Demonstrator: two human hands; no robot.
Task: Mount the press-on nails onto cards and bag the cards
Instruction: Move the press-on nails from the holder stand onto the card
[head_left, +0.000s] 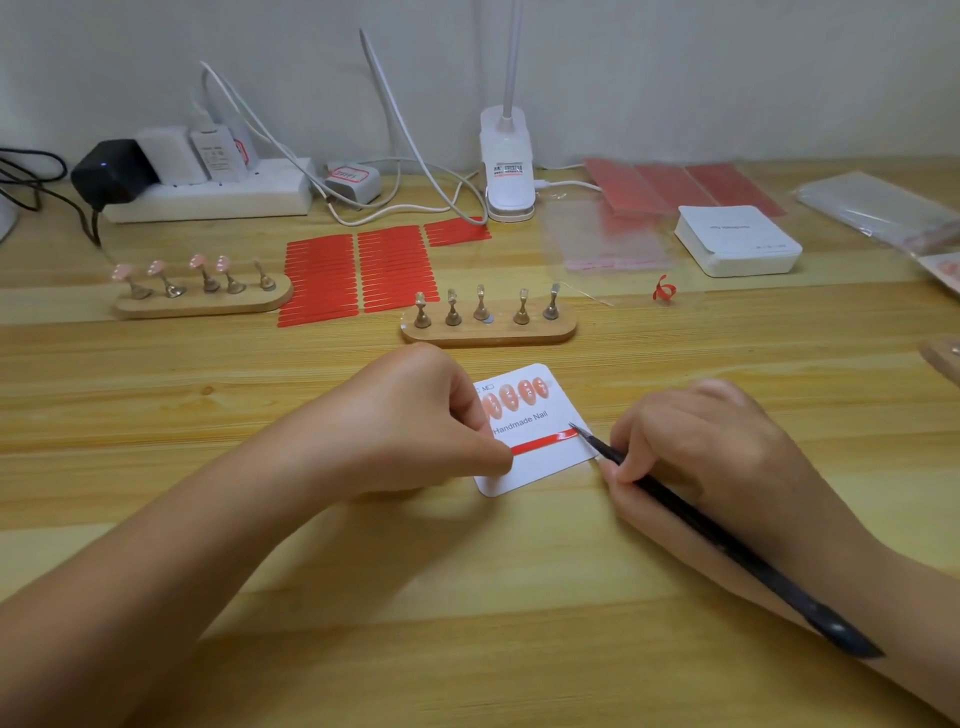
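Observation:
A white card (550, 465) printed "Handmade Nail" lies on the wooden table in front of me. Several pink press-on nails (511, 399) sit in a row along its top. A red adhesive strip (543, 442) runs across its lower half. My left hand (415, 421) presses the card's left side, fingertips at the strip's left end. My right hand (696, 441) grips black tweezers (675, 509) whose tip touches the strip's right end. A wooden stand (202, 304) at the left carries several pink nails. A nearer wooden stand (488, 332) has bare holders.
Sheets of red strips (358, 270) lie behind the stands. A stack of white cards (737, 241), clear bags (602, 234) and a red scrap (662, 291) lie at the right. A power strip (218, 192), cables and a clip lamp (506, 166) line the wall.

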